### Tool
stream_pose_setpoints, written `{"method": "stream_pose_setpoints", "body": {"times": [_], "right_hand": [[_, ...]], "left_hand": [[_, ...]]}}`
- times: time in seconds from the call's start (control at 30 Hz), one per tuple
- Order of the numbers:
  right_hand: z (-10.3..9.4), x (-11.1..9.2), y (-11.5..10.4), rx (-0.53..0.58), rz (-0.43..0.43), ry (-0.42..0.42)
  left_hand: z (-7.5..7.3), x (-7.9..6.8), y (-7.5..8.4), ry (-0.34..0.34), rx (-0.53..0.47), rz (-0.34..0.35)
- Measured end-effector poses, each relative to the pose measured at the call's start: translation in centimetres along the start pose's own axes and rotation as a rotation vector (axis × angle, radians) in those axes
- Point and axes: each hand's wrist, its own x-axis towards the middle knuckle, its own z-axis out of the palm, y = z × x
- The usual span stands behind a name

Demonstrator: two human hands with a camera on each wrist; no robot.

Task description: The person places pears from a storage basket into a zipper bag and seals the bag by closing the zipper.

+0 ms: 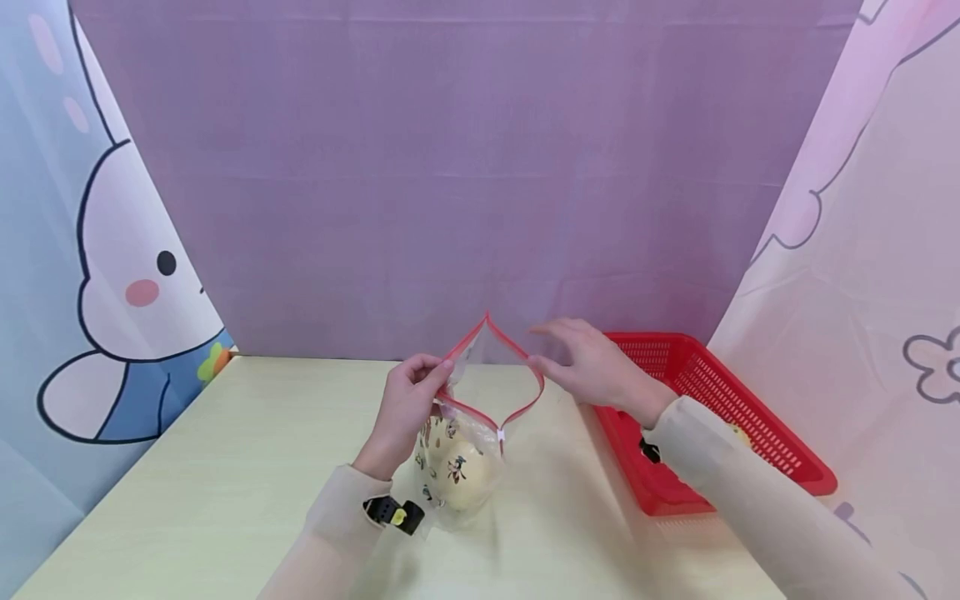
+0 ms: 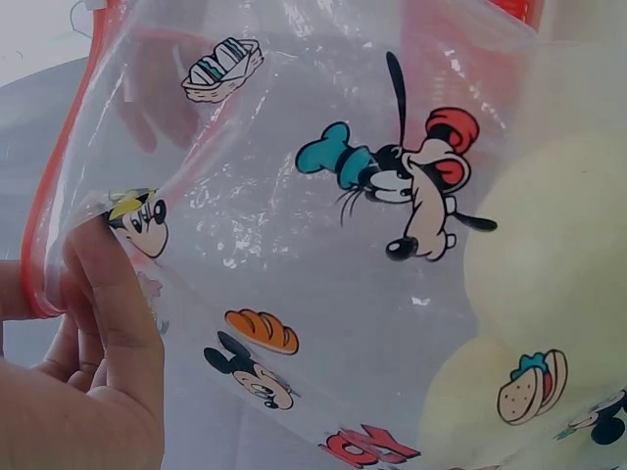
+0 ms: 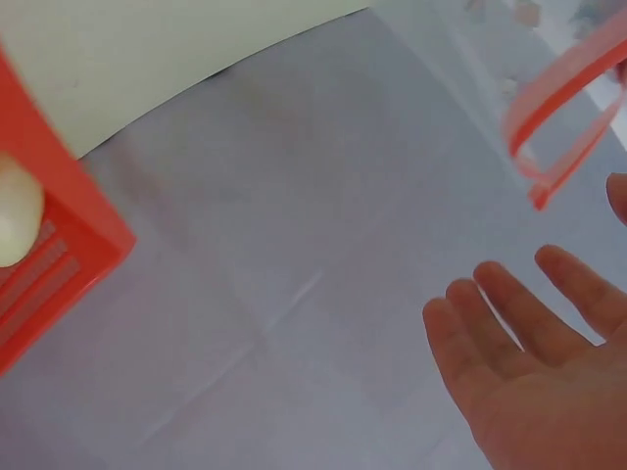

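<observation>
A clear zip bag (image 1: 467,409) with a red zip edge and printed cartoon figures stands with its mouth spread wide. Pale yellow rounded things (image 1: 461,475) lie inside at its bottom; what kind they are I cannot tell. On the mouth's left side, my left hand (image 1: 397,417) pinches the red edge between thumb and fingers, plain also in the left wrist view. My right hand (image 1: 588,358) is at the mouth's right side, fingers extended, thumb tip right by the red edge, nothing in its grasp. A small white slider (image 1: 501,434) sits at the near corner of the zip.
A red plastic basket (image 1: 663,505) stands on the right of the pale table (image 1: 285,467), under my right forearm. Inside it is a pale yellow thing (image 3: 15,211), partly hidden by the sleeve. A purple cloth (image 1: 465,167) hangs behind, with printed curtains at both sides.
</observation>
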Motion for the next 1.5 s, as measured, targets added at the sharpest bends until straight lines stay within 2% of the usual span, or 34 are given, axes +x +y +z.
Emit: {"method": "stream_pose_setpoints", "body": {"times": [0.23,0.43,0.87,1.5], "right_hand": [[0.0,-0.4,2.1,-0.097,0.031,0.012],[-0.2,-1.0,4.0,-0.178,0.1,-0.026],[-0.3,-3.1,7.9,-0.219,0.269,-0.094],[-1.4,-6.0,13.9,-0.265,0.398,-0.108]], "left_hand": [[0.0,0.0,0.0,-0.005,-0.011,-0.003],[0.0,0.1,-0.2,-0.01,-0.011,-0.005],[0.3,0.0,-0.1,-0.016,-0.035,-0.021],[0.1,0.2,-0.3,-0.018,-0.043,-0.027]]}}
